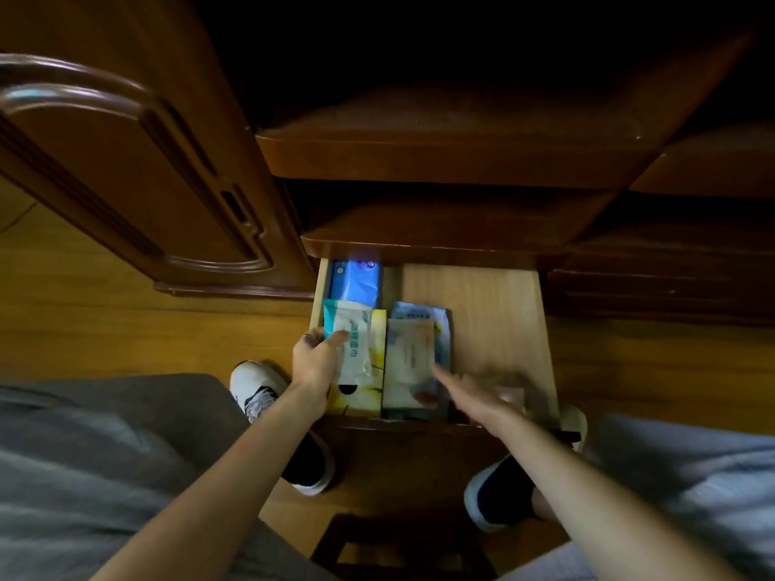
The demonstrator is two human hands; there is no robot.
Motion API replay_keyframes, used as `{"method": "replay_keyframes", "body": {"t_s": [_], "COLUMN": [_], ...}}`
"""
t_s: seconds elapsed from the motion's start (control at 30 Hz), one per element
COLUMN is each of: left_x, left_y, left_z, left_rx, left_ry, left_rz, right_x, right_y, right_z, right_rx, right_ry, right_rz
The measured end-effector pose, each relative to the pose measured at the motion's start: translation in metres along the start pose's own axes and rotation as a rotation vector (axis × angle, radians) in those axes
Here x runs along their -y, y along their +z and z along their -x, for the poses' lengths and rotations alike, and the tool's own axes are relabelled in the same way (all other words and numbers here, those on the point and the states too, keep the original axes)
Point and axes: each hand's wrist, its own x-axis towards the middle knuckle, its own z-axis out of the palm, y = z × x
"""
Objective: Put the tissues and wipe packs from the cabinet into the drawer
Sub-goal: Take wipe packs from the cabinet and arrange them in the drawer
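The light wooden drawer [495,316] is pulled out below the dark cabinet shelves. My left hand [312,362] grips a white and teal wipe pack [350,341] over the drawer's left side, on top of a yellow tissue box [369,396]. A blue pack [356,280] lies at the drawer's back left. In the middle lies a pale wipe pack [409,362] on a blue and white pack [427,316]. My right hand [474,396], blurred, reaches across the drawer's front with fingers spread, its fingertips at the pale pack's near right edge.
An open cabinet door [138,169] stands to the left. Two dark shelves [440,161] sit above the drawer. My knees in grey trousers and white shoes [256,387] flank the drawer front on the wooden floor. A dark stool [398,547] is beneath me.
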Motion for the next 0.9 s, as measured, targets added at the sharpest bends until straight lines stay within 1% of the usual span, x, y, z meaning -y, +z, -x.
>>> {"method": "replay_keyframes", "body": {"t_s": [0.03, 0.07, 0.1, 0.13, 0.2, 0.23, 0.27, 0.3, 0.33, 0.4, 0.43, 0.47, 0.5, 0.57, 0.6, 0.67, 0.7, 0.77, 0.83, 0.87, 0.9], "left_x": [0.001, 0.002, 0.004, 0.006, 0.011, 0.015, 0.02, 0.024, 0.028, 0.031, 0.031, 0.03, 0.028, 0.029, 0.031, 0.035, 0.037, 0.043, 0.047, 0.05, 0.049], "left_y": [0.0, 0.001, 0.003, 0.005, 0.013, 0.018, 0.023, 0.027, 0.031, 0.032, 0.03, 0.025, 0.02, 0.012, 0.01, 0.009, 0.008, 0.008, 0.009, 0.008, 0.007], "left_z": [-0.001, -0.002, -0.002, -0.002, 0.001, 0.001, 0.0, 0.0, -0.001, -0.007, -0.01, -0.012, -0.014, -0.018, -0.02, -0.018, -0.016, -0.015, -0.016, -0.02, -0.02], "left_rx": [0.009, 0.012, 0.021, 0.042, 0.128, 0.177, 0.215, 0.231, 0.226, 0.162, 0.109, 0.056, 0.012, -0.018, -0.008, 0.024, 0.044, 0.117, 0.181, 0.241, 0.347], "left_ry": [-0.012, -0.03, -0.051, -0.068, -0.093, -0.096, -0.081, -0.049, 0.004, 0.128, 0.166, 0.186, 0.197, 0.208, 0.223, 0.256, 0.276, 0.345, 0.421, 0.419, 0.427], "left_rz": [-0.011, -0.026, -0.049, -0.071, -0.094, -0.107, -0.141, -0.197, -0.261, -0.364, -0.382, -0.386, -0.393, -0.442, -0.489, -0.602, -0.672, -0.876, -1.083, -1.118, -1.162], "right_x": [-0.003, -0.002, 0.0, 0.004, 0.016, 0.02, 0.023, 0.024, 0.024, 0.024, 0.023, 0.023, 0.022, 0.013, 0.006, -0.006, -0.01, -0.014, -0.011, -0.01, -0.008], "right_y": [0.003, 0.005, 0.007, 0.008, 0.009, 0.011, 0.012, 0.015, 0.016, 0.012, 0.008, 0.004, 0.001, -0.003, -0.003, -0.003, -0.003, -0.003, 0.002, 0.005, 0.009], "right_z": [-0.004, -0.006, -0.007, -0.006, -0.002, -0.001, 0.0, -0.001, -0.002, -0.005, -0.008, -0.009, -0.011, -0.019, -0.024, -0.033, -0.037, -0.041, -0.045, -0.048, -0.05], "right_rx": [-0.038, -0.096, -0.118, -0.083, 0.097, 0.17, 0.203, 0.183, 0.13, 0.0, -0.039, -0.041, -0.008, 0.062, 0.069, 0.057, 0.041, 0.027, 0.052, 0.075, 0.097], "right_ry": [-0.043, -0.091, -0.139, -0.188, -0.238, -0.265, -0.292, -0.314, -0.325, -0.341, -0.338, -0.322, -0.302, -0.256, -0.249, -0.247, -0.236, -0.23, -0.244, -0.25, -0.255], "right_rz": [0.14, 0.216, 0.182, 0.04, -0.237, -0.286, -0.299, -0.288, -0.287, -0.299, -0.284, -0.256, -0.221, -0.113, -0.013, 0.21, 0.271, 0.293, 0.289, 0.29, 0.299]}}
